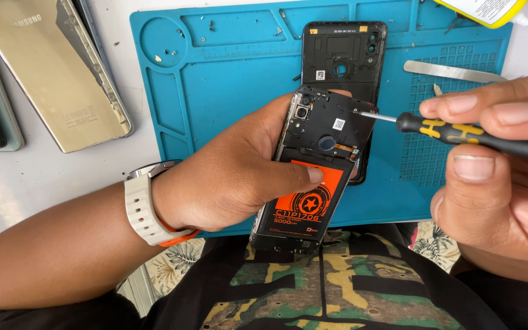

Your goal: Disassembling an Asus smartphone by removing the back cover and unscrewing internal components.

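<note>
Cradling the opened black phone with its orange-labelled battery point(316, 177) above the teal silicone mat point(227, 79), your left hand point(233, 177) grasps it, thumb pinning the battery, so the black-and-yellow screwdriver point(459, 131) pinched in your right hand point(496, 159) meets a right-edge screw.

The mat point(215, 67) lay on the worktop point(7, 183). On the mat sat a back cover point(343, 55), with a metal pry tool point(453, 71) to its right. Before the cover, over the mat's near edge, the left hand point(233, 171) held the opened phone point(316, 165), thumb on its battery point(304, 205). To the right, the right hand point(496, 165) held a screwdriver point(459, 131), its tip touching the phone's upper right part. Left of the mat, another phone point(56, 67) lay on the worktop. A bottle point(490, 11) lay at the mat's far right corner.
</note>
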